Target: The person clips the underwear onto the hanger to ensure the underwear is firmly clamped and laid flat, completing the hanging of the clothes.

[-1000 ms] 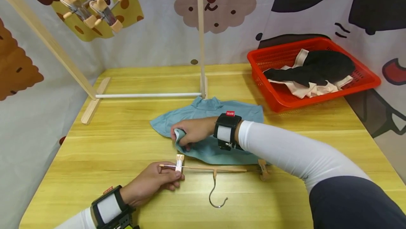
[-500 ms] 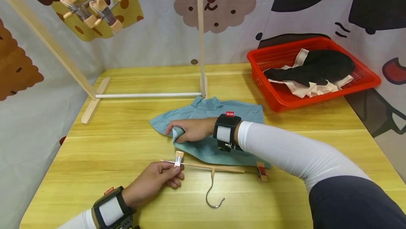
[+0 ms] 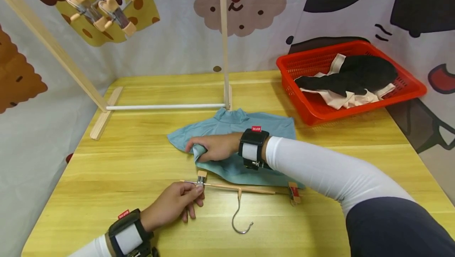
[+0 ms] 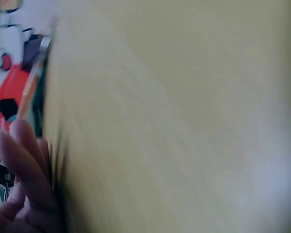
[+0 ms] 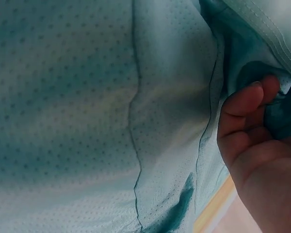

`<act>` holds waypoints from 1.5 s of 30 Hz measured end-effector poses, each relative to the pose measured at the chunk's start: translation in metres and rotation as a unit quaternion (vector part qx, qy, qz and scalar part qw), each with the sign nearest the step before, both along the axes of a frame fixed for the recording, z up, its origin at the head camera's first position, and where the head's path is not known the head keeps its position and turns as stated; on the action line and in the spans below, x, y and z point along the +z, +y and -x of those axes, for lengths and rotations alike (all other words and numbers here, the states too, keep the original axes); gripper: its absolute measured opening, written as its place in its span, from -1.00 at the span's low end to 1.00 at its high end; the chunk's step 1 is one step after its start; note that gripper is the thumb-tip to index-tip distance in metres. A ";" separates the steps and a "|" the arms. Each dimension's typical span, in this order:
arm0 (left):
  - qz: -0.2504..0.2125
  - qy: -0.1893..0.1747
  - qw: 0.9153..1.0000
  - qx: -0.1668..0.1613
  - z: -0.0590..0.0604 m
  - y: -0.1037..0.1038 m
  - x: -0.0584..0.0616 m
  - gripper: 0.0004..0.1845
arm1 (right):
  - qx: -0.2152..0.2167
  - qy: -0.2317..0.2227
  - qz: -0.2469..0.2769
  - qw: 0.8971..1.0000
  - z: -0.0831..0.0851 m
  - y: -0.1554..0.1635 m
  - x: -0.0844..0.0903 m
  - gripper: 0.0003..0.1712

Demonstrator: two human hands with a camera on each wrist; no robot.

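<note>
head view: my left hand (image 3: 174, 206) pinches the left clip (image 3: 202, 178) of the hanger (image 3: 227, 187), which lies along the near edge of the blue garment (image 3: 241, 173) on the surface (image 3: 131, 162). my right hand (image 3: 217, 147) grips the garment's turned-up left side. a red basket (image 3: 303, 104) holding black and pale cloth (image 3: 366, 75) sits far right.

No txt legible: ltrs on red tags (image 3: 256, 129), L & R wrist straps (image 3: 250, 151), too small.

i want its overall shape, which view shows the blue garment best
Head view: the blue garment shows collar to hem, partly behind the right hand. Right wrist view: part, close up; left wrist view: at most a dark sliver.
</note>
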State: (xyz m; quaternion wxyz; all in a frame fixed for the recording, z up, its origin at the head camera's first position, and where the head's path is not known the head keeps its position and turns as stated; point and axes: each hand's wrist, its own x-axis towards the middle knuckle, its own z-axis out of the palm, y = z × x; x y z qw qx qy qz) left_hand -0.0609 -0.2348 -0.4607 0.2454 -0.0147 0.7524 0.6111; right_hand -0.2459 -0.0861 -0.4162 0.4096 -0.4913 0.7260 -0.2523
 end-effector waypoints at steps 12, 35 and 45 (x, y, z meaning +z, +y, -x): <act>-0.107 -0.033 0.994 -0.004 0.002 -0.006 -0.004 -0.51 | -0.005 -0.004 -0.002 1.000 -0.001 0.000 -0.003 -0.51; -0.120 -0.031 0.992 0.017 0.003 -0.003 -0.006 -0.54 | -0.018 -0.048 -0.011 0.999 -0.006 -0.001 -0.001 -0.50; -0.138 -0.050 0.989 0.023 0.004 -0.004 -0.004 -0.54 | -0.046 -0.031 0.020 0.998 -0.006 0.016 0.001 -0.47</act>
